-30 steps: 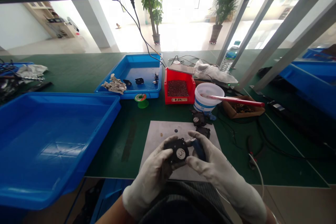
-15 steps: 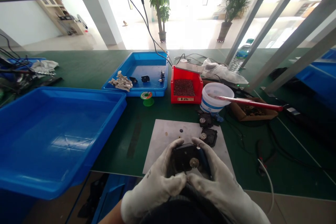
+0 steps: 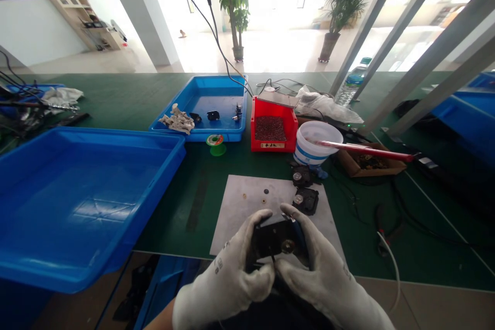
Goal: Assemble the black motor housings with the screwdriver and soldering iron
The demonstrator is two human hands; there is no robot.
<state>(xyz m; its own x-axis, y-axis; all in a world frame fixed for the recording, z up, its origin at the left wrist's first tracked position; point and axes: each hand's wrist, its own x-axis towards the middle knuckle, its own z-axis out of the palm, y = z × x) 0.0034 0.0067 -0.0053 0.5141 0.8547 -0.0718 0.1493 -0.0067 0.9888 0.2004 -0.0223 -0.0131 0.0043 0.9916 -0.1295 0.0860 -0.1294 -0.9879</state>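
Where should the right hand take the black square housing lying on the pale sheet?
Pinch the black square housing by two opposite outer edges, coming from above on the near side: it lies flat on the pale grey sheet, silver hub up, so those edges are exposed.

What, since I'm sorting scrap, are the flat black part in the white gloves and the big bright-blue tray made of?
The flat black part looks like matte plastic, with a shiny metal disc on it. The big bright-blue tray seems glossy moulded plastic, judging by its sheen.
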